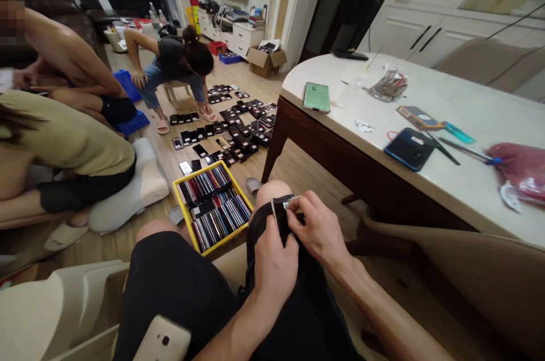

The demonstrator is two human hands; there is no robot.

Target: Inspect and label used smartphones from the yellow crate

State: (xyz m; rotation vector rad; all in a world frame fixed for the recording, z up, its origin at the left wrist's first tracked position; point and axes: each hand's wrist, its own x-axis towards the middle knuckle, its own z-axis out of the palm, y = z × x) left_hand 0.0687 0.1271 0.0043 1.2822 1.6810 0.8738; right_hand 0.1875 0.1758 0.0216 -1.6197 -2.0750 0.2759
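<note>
My left hand [276, 261] is closed around a dark phone [281, 219], tilted up above my right knee. My right hand [317, 227] pinches at the phone's upper end, near a small white label [286, 205]. A thin pale piece shows at its fingertips, too small to name. On my left thigh lies a gold phone [164, 338], camera side up. Past my knees stands a yellow crate [184, 213], filled with rows of phones [219, 219] on edge.
Many phones [232, 128] are spread over the floor, where a person [174, 60] bends down. Two others sit at left. A white table [340, 94] at right holds a green phone [317, 96], a blue-black phone [409, 148], a glass ashtray [388, 85] and a pen [468, 151].
</note>
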